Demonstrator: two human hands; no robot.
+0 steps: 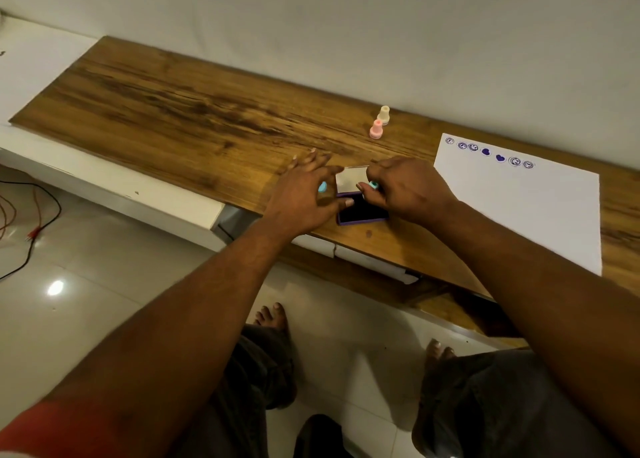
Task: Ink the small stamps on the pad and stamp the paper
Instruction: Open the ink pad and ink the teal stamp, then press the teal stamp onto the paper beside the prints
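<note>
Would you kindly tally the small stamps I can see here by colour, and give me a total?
Light blue stamp, at the left hand: 1
Teal stamp, held by the right hand: 1
Pink stamp, standing on the table: 1
Cream stamp, standing just behind the pink one: 1
Total: 4 stamps

An open ink pad [360, 208] lies at the near edge of the tabletop [180, 111], its raised lid [351, 179] on the far side. The left hand [304, 194] is just left of the pad, the right hand [408, 191] just right. A sheet of paper [540, 208] lies further right, stamped marks [491, 153] along its far edge. Two small stamps [380, 122] stand side by side behind the pad, near the far edge.
</note>
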